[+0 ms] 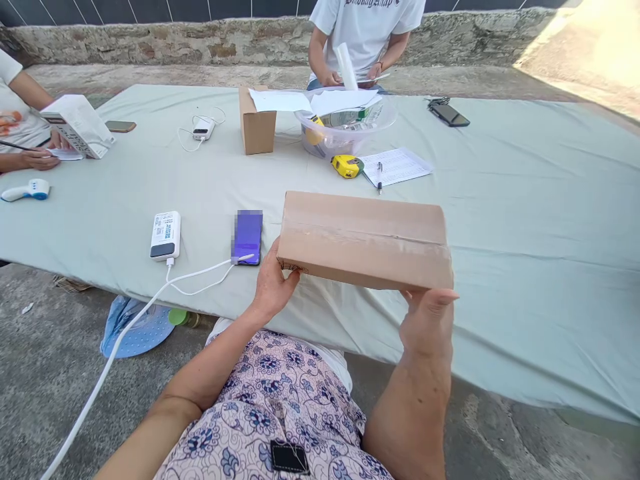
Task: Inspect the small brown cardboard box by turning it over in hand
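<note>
A brown cardboard box (365,233), with clear tape along its seam, is held above the near edge of the table in front of me. My left hand (274,283) grips its left end, thumb at the lower edge. At the lower right corner, my right hand (427,313) holds it with the thumb showing and the other fingers mostly hidden. To the left of the box lie a phone (249,237) with a purple screen and a white power bank (165,235) joined to a white cable. Beyond the box are a yellow tape measure (347,166), a pen (380,177) and a written sheet (403,165).
A clear plastic tub (345,137) with papers across it stands beside a small cardboard box (257,123). One person (367,40) sits opposite; another (25,113) is at the left, near a white box (80,127) and a thermometer gun (26,191). A white cable (120,340) crosses the table edge.
</note>
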### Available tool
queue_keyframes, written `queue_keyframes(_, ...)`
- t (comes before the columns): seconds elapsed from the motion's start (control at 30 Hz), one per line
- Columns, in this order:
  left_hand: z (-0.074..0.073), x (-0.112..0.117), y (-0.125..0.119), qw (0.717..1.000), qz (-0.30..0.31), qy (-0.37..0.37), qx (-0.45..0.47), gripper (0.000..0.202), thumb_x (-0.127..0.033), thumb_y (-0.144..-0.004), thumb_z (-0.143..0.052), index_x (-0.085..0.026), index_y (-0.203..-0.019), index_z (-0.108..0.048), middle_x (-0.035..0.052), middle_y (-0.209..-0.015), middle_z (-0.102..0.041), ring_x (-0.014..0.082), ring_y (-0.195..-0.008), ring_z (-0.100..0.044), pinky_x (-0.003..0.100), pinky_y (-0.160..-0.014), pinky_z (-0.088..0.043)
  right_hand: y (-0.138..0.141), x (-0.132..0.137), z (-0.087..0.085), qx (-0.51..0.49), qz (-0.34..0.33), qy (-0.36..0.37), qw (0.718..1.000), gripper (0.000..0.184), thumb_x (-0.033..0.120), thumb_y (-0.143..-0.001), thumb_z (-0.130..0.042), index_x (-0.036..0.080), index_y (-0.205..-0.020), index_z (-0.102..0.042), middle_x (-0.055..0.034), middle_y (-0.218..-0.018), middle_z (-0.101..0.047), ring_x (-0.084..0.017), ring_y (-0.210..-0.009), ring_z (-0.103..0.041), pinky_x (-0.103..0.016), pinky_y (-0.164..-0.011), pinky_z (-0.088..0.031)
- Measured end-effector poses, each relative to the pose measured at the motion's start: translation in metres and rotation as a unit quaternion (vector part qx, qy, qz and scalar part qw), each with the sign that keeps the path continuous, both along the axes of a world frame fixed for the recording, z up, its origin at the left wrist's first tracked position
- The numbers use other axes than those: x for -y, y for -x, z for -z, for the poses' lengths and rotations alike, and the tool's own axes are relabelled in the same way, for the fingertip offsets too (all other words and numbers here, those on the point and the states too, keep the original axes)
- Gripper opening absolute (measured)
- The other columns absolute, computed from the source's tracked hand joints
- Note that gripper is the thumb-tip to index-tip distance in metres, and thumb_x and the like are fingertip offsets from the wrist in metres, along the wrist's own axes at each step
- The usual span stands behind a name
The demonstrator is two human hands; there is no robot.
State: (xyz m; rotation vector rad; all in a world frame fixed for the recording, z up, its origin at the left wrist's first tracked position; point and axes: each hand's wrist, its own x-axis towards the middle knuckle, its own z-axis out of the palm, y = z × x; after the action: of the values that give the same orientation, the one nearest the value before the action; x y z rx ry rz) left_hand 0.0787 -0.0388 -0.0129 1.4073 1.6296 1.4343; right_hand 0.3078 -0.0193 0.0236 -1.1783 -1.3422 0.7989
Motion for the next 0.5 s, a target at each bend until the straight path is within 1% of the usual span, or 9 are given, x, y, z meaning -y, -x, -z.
queue_keyframes(0.07,0.0,0.001,0.0,0.999,0.002,-0.024,-0.04,0.04,-0.016,-0.078,-0.065,-0.022,-0.118,-0.062,0.0116,-0.12,-0.068,0.0306,-0.122,-0.061,0.048,-0.105,-0.05,0.003,0.001,-0.002,-0.04,0.003,0.02,0.999,0.091,0.097,-0.078,-0.043,0.025,-0.129,-0.064,-0.0153,-0.138,-0.059,-0.037,-0.136,-0.053,-0.055,-0.111,-0.046)
queue_keyframes(0.13,-0.001,0.002,0.0,0.998,0.0,-0.015,-0.056,0.05,-0.023,-0.078,-0.071,-0.022,-0.127,-0.06,0.0149,-0.133,-0.063,0.0338,-0.133,-0.055,0.053,-0.113,-0.044,0.004,0.001,-0.003,-0.065,0.014,0.036,0.997,0.082,0.091,-0.081,-0.049,0.026,-0.127,-0.066,-0.0145,-0.135,-0.061,-0.036,-0.137,-0.053,-0.054,-0.112,-0.046)
queue_keyframes(0.2,-0.005,0.005,-0.001,0.999,0.005,0.009,-0.04,0.067,-0.035,-0.076,-0.079,-0.021,-0.137,-0.056,0.0175,-0.143,-0.055,0.0358,-0.141,-0.048,0.055,-0.117,-0.04,0.003,0.001,-0.003,-0.073,0.02,0.037,0.996,0.077,0.087,-0.083,-0.051,0.025,-0.126,-0.067,-0.014,-0.133,-0.062,-0.036,-0.136,-0.054,-0.054,-0.112,-0.047)
queue_keyframes(0.23,-0.007,0.006,-0.001,1.0,0.013,0.017,-0.02,0.074,-0.042,-0.075,-0.082,-0.021,-0.14,-0.054,0.0182,-0.146,-0.053,0.0361,-0.142,-0.047,0.054,-0.118,-0.04,0.003,0.001,-0.003,-0.074,0.023,0.032,0.996,0.076,0.085,-0.083,-0.052,0.025,-0.126,-0.067,-0.0139,-0.133,-0.063,-0.036,-0.136,-0.054,-0.054,-0.112,-0.046)
queue_keyframes(0.3,-0.012,0.008,-0.001,0.998,0.045,0.019,0.037,0.084,-0.055,-0.075,-0.082,-0.021,-0.146,-0.051,0.0181,-0.146,-0.054,0.0346,-0.139,-0.051,0.051,-0.118,-0.042,0.0,0.002,-0.004,-0.065,0.04,0.013,0.997,0.073,0.082,-0.085,-0.053,0.024,-0.127,-0.068,-0.0134,-0.131,-0.064,-0.036,-0.136,-0.055,-0.054,-0.115,-0.044)
queue_keyframes(0.37,-0.016,0.009,0.0,0.991,0.097,0.005,0.097,0.09,-0.066,-0.077,-0.078,-0.023,-0.151,-0.048,0.016,-0.145,-0.057,0.0324,-0.137,-0.054,0.047,-0.117,-0.043,-0.002,0.004,-0.006,-0.045,0.064,-0.009,0.997,0.07,0.079,-0.087,-0.052,0.025,-0.129,-0.067,-0.0123,-0.129,-0.066,-0.037,-0.135,-0.056,-0.058,-0.117,-0.041)
queue_keyframes(0.4,-0.018,0.009,0.0,0.984,0.127,-0.001,0.122,0.092,-0.071,-0.078,-0.075,-0.024,-0.152,-0.047,0.0147,-0.147,-0.057,0.0319,-0.139,-0.054,0.046,-0.118,-0.043,-0.004,0.006,-0.009,-0.031,0.076,-0.023,0.996,0.069,0.078,-0.088,-0.053,0.024,-0.13,-0.068,-0.0123,-0.129,-0.066,-0.038,-0.135,-0.056,-0.059,-0.117,-0.041)
queue_keyframes(0.47,-0.019,0.009,0.0,0.97,0.179,0.002,0.164,0.09,-0.08,-0.08,-0.067,-0.024,-0.149,-0.051,0.0134,-0.15,-0.057,0.0333,-0.142,-0.051,0.047,-0.12,-0.042,-0.006,0.012,-0.015,0.001,0.101,-0.053,0.993,0.069,0.075,-0.089,-0.055,0.023,-0.132,-0.069,-0.014,-0.13,-0.066,-0.039,-0.132,-0.058,-0.059,-0.114,-0.043)
queue_keyframes(0.5,-0.019,0.009,0.0,0.964,0.191,0.015,0.182,0.088,-0.082,-0.08,-0.064,-0.024,-0.145,-0.055,0.0135,-0.15,-0.058,0.0346,-0.142,-0.051,0.049,-0.12,-0.042,-0.006,0.015,-0.018,0.019,0.116,-0.065,0.991,0.07,0.075,-0.089,-0.057,0.022,-0.133,-0.069,-0.015,-0.129,-0.067,-0.039,-0.129,-0.06,-0.058,-0.111,-0.046)
